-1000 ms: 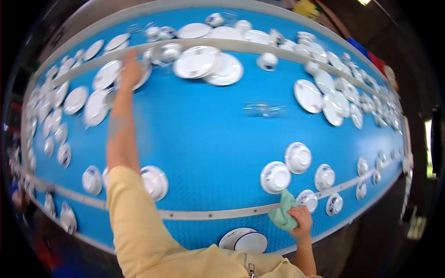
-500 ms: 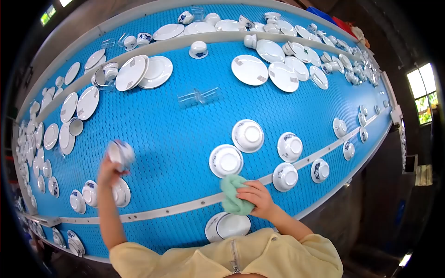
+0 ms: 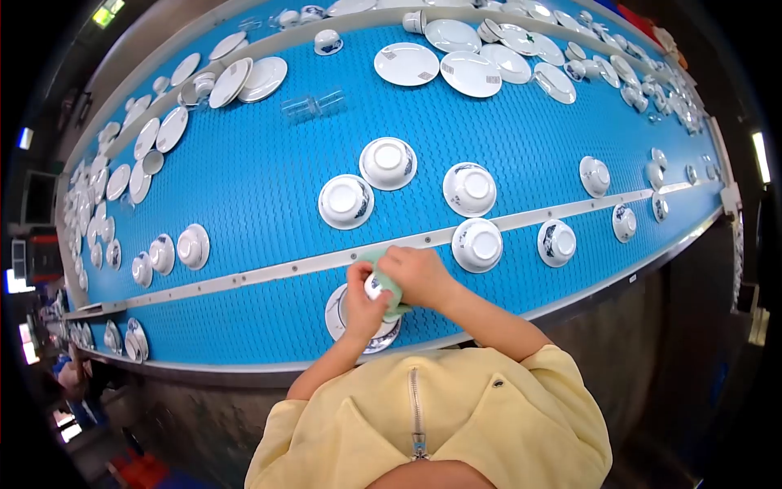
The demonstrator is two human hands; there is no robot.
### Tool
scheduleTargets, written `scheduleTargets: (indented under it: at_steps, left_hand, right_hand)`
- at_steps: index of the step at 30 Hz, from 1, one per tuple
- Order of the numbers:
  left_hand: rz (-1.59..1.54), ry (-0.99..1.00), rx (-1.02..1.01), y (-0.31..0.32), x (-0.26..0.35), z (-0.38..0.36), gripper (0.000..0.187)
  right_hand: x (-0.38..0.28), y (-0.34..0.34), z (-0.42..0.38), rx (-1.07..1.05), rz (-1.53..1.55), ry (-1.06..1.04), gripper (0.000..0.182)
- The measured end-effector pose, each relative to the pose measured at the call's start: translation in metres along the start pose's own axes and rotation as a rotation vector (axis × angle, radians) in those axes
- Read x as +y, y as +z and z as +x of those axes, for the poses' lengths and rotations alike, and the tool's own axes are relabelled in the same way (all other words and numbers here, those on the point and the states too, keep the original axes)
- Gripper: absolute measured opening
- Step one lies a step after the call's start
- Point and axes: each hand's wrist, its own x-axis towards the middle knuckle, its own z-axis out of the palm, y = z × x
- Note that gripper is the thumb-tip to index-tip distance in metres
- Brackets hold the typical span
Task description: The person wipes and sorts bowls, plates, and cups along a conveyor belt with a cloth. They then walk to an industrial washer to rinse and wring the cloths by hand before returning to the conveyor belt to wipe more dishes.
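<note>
My left hand [image 3: 364, 301] is closed on a small white cup [image 3: 376, 286] with a blue pattern, near the front edge of the blue belt. Against the cup, my right hand [image 3: 414, 275] presses a green cloth [image 3: 397, 303], which wraps partly around it. Beneath both hands lie a patterned plate and bowl [image 3: 336, 314], partly hidden by my left hand. Upside-down white bowls [image 3: 346, 202] rest on the belt just beyond, and another inverted bowl [image 3: 477, 244] sits across the white rail to the right of my hands.
A white rail [image 3: 309, 265] runs along the blue belt [image 3: 269, 179]. Farther back are white plates [image 3: 406, 63], clear glasses [image 3: 314, 106] and an inverted cup [image 3: 328, 42]. More bowls [image 3: 193, 247] stand at the left. At the far left edge a person [image 3: 73, 375] is partly visible.
My left hand has come from the left to the front centre with the cup. The cloth in my right hand now touches the cup. The whole view has shifted, with dishes appearing higher.
</note>
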Motion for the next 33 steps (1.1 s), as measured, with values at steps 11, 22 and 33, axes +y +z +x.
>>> scheduleTargets:
  at_steps: [11, 22, 33]
  left_hand:
    - [0.156, 0.179, 0.039, 0.020, 0.013, -0.020, 0.037]
    - [1.270, 0.531, -0.322, 0.227, -0.017, 0.010, 0.082]
    - [1.449, 0.762, -0.149, 0.364, -0.111, 0.168, 0.055]
  right_hand:
    - [0.054, -0.036, -0.118, -0.572, 1.277, 0.286, 0.042]
    - [0.202, -0.177, -0.282, -0.177, -0.211, 0.976, 0.091]
    - [0.405, -0.221, -0.276, 0.436, -0.221, 0.609, 0.072]
